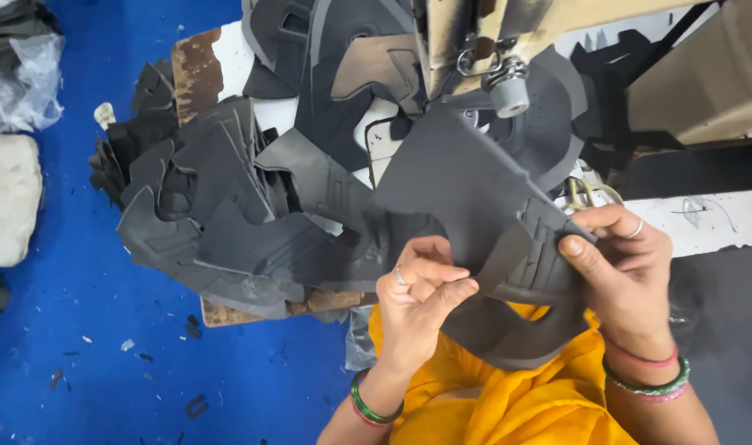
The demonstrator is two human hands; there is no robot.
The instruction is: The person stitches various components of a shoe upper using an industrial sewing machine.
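Note:
My left hand [419, 292] and my right hand [623, 264] both pinch a dark grey cut shoe-upper piece [467, 189], held up over my lap in front of a sewing machine. The left hand grips its lower inner edge with fingers curled; the right hand pinches the right edge, thumb on top. The piece has stitched overlays near the right hand. The machine's presser foot and roller [508, 92] sit just above the piece's top edge. A yellow garment [508, 395] covers my lap below.
A big heap of similar grey cut pieces [219, 206] lies on a worn board to the left. The beige sewing machine body [705, 74] stands at the upper right. Blue floor [104, 363] with scraps lies to the left, with plastic bags [14, 74] at the far left.

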